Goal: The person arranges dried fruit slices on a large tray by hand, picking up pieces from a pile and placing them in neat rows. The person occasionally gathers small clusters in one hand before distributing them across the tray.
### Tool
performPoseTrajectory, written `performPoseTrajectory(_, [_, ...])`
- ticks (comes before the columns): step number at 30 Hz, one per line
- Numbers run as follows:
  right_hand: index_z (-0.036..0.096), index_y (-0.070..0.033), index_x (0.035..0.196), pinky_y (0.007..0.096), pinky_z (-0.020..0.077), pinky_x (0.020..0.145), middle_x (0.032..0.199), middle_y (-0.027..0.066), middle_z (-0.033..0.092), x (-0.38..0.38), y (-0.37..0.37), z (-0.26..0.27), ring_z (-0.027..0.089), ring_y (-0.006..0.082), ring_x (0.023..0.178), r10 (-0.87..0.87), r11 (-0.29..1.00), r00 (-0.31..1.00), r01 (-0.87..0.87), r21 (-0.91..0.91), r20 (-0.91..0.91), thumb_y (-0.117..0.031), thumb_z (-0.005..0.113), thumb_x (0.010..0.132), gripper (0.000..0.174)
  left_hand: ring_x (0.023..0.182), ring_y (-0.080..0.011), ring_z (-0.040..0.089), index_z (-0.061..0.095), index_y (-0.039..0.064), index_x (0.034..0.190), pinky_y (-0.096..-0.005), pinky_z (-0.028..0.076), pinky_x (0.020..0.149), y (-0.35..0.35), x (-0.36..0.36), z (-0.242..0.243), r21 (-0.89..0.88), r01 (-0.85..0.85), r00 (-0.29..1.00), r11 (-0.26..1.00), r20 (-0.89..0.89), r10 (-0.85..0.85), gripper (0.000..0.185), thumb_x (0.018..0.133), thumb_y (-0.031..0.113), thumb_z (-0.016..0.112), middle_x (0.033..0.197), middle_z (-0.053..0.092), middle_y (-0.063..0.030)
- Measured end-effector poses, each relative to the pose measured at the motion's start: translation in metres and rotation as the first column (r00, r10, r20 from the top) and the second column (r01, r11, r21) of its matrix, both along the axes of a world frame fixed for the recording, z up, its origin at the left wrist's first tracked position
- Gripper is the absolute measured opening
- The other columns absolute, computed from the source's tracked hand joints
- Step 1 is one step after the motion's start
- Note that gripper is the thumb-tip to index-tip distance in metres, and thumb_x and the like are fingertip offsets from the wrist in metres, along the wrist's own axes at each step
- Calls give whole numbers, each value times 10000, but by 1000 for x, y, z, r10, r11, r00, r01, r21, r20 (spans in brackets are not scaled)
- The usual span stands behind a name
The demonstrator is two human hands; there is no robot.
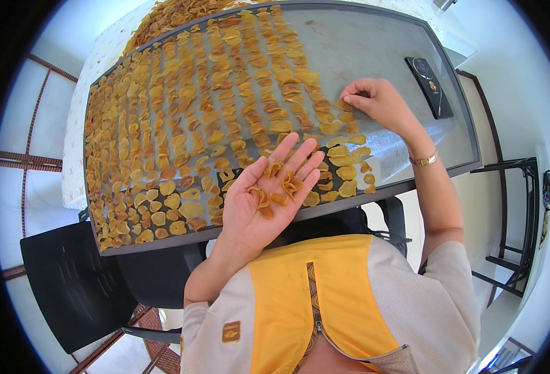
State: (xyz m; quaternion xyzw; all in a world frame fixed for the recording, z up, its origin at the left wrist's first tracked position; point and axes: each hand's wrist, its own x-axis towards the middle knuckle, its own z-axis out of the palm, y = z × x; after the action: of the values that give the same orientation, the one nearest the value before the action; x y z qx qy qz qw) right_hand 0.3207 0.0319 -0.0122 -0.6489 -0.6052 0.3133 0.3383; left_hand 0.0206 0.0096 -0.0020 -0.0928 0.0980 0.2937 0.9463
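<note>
Rows of thin yellow-brown dried slices [191, 209] cover the left and middle of a large dark-framed mesh screen [377, 42]. My left hand [268, 196] is palm up above the near part of the screen, fingers spread, with several curled slices [292, 183] lying loose on the palm and fingers. At the right end of the rows, my right hand [373, 100] pinches one brown slice [344, 105] between thumb and fingertips, at the surface of the screen. A bracelet is on the right wrist.
A black phone [429, 87] lies on the screen's right part. A heap of slices [172, 21] rests on the patterned tablecloth [81, 135] beyond the far edge. A black chair [76, 280] stands at the near left, and a black metal rack [522, 224] is at the right.
</note>
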Motion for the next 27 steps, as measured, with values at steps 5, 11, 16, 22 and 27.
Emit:
performPoseTrajectory(5, [701, 30, 931, 287, 498, 695, 786, 79, 706, 0, 2, -4, 623, 127, 724, 8, 1000, 999, -8, 0, 51, -114, 641, 897, 160, 1489, -358, 247, 318, 18, 1529, -482, 251, 1213, 0, 1, -1, -16, 1, 1000, 1000, 29, -1, 524, 1035, 189, 355, 1594, 283, -210])
performPoseTrajectory(11, [691, 33, 951, 255, 503, 757, 843, 37, 705, 2, 6, -2, 615, 87, 803, 35, 998, 990, -29, -47, 137, -81, 634, 938, 128, 1492, -358, 240, 322, 19, 1528, -486, 249, 1213, -1, 3, 0, -23, 4, 1000, 1000, 25, -4, 524, 1033, 189, 357, 1593, 288, -209])
performPoseTrajectory(16, [694, 32, 951, 261, 511, 760, 851, 45, 714, 3, 7, -3, 627, 93, 809, 42, 999, 991, -37, -37, 126, -74, 641, 933, 120, 1474, -355, 283, 356, 16, 1507, -472, 268, 1210, -1, 3, 1, 2, 13, 1000, 1000, 6, -13, 499, 1045, 205, 355, 1566, 338, -210])
performPoseTrajectory(22, [701, 29, 967, 262, 514, 770, 872, 48, 716, 4, 9, -5, 634, 100, 820, 39, 999, 992, -37, -17, 122, -72, 647, 930, 120, 1484, -353, 261, 345, 11, 1513, -475, 253, 1215, -1, 3, 3, -16, 12, 1000, 1000, 20, -12, 507, 1042, 198, 351, 1581, 310, -212])
performPoseTrajectory(27, [709, 12, 997, 258, 502, 768, 885, 53, 702, 1, 5, -6, 621, 108, 822, -5, 999, 997, 2, 35, 77, -64, 650, 927, 119, 1467, -352, 301, 372, 4, 1495, -458, 272, 1211, 0, 3, 6, -23, 22, 999, 999, 24, -22, 492, 1056, 222, 330, 1565, 340, -210])
